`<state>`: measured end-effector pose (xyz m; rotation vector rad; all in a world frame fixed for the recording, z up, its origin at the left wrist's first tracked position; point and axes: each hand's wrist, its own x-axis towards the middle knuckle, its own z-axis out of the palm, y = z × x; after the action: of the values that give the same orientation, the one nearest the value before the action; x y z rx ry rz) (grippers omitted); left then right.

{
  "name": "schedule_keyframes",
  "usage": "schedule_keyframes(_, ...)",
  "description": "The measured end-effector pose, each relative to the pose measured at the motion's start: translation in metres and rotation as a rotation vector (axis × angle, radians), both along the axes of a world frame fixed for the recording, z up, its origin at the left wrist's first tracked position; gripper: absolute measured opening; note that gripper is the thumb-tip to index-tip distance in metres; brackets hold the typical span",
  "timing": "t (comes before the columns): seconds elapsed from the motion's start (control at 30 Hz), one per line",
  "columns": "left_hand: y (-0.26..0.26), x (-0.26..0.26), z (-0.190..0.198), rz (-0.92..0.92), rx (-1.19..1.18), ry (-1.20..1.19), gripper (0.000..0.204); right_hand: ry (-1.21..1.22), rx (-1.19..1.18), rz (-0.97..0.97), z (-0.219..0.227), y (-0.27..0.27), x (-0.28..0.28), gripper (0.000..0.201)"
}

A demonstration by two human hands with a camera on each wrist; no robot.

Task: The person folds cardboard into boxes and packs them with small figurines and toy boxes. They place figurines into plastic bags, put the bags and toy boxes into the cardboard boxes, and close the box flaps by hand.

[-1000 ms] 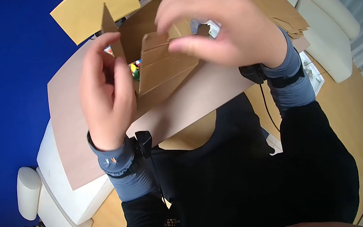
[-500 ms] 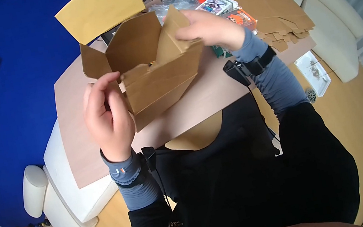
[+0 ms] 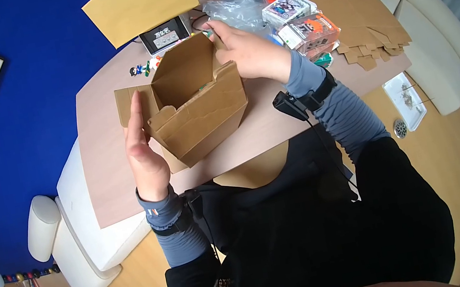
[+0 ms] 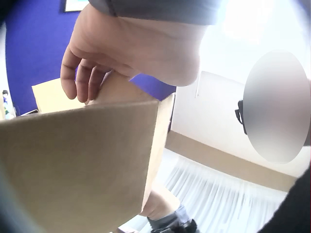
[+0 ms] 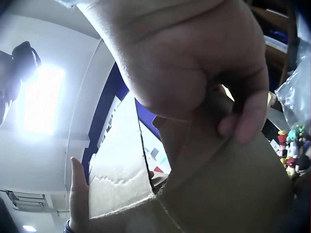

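Over the tabletop [image 3: 104,147], an open-topped cardboard box [image 3: 204,120] sits between the two hands, its flaps raised; whether its base touches the surface cannot be told. At its left side, the left hand [image 3: 147,158] rests against a flap, fingers extended or loosely bent, close together. The right hand [image 3: 251,53] pinches the flap on the right, thumb and fingers clamped round the cardboard. Beyond are small figurines [image 3: 145,67], clear plastic wrapping [image 3: 241,15] and, farther right, flattened cardboard [image 3: 358,13].
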<state>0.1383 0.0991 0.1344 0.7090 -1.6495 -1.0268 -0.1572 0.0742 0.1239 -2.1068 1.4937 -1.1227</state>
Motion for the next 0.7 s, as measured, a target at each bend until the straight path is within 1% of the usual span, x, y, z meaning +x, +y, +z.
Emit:
schedule_keyframes(0.03,0.003,-0.001,0.003,-0.011,-0.052,-0.107,0.094,-0.115,0.116,-0.059,0.005,0.004,0.004,0.060)
schedule_keyframes(0.07,0.006,-0.002,0.008,-0.022,-0.102,-0.213,0.097,-0.113,0.119,-0.056,0.005,0.004,0.006,0.060)
schedule_keyframes(0.1,0.011,-0.003,0.016,0.116,-0.008,-0.385,0.096,-0.148,0.140,-0.049,0.005,0.005,0.007,0.059)
schedule_keyframes(0.13,0.010,-0.006,0.013,0.123,-0.004,-0.382,0.096,-0.182,0.159,-0.039,0.005,0.004,0.008,0.058)
schedule_keyframes(0.17,0.007,-0.011,0.010,0.216,0.016,-0.381,0.093,-0.177,0.161,-0.030,0.004,0.004,0.009,0.058)
schedule_keyframes(0.2,0.005,-0.016,0.008,0.309,0.034,-0.380,0.090,-0.258,0.199,-0.019,0.003,0.003,0.008,0.059)
schedule_keyframes(0.23,0.011,-0.021,0.020,0.339,0.065,-0.448,0.087,-0.338,0.236,-0.009,0.003,0.003,0.008,0.059)
schedule_keyframes(0.27,0.011,-0.019,0.019,0.345,0.066,-0.444,0.087,-0.334,0.236,-0.002,0.004,0.004,0.009,0.059)
schedule_keyframes(0.33,0.010,-0.018,0.017,0.330,0.024,-0.499,0.088,-0.222,0.139,-0.043,0.004,0.009,0.011,0.060)
schedule_keyframes(0.37,0.011,-0.017,0.017,0.334,0.027,-0.498,0.088,-0.221,0.141,-0.039,0.003,0.010,0.012,0.060)
schedule_keyframes(0.43,0.012,-0.014,0.016,0.420,-0.057,-0.654,0.089,-0.201,0.079,0.006,0.002,0.013,0.015,0.062)
schedule_keyframes(0.47,0.013,-0.014,0.017,0.424,-0.053,-0.655,0.089,-0.200,0.082,0.011,0.003,0.015,0.017,0.062)
schedule_keyframes(0.53,0.016,-0.014,0.017,0.528,-0.253,-0.753,0.090,-0.161,0.015,0.042,0.004,0.018,0.022,0.066)
schedule_keyframes(0.57,0.017,-0.015,0.016,0.536,-0.249,-0.753,0.090,-0.161,0.016,0.050,0.001,0.017,0.025,0.066)
schedule_keyframes(0.63,0.018,-0.019,0.012,0.569,-0.426,-0.821,0.089,-0.177,-0.134,0.071,-0.003,0.015,0.035,0.064)
schedule_keyframes(0.67,0.022,-0.025,0.008,0.568,-0.464,-0.753,0.090,-0.178,-0.133,0.082,0.002,0.015,0.039,0.064)
schedule_keyframes(0.7,0.023,-0.027,0.006,0.572,-0.486,-0.740,0.090,-0.148,-0.074,0.027,0.010,0.017,0.042,0.059)
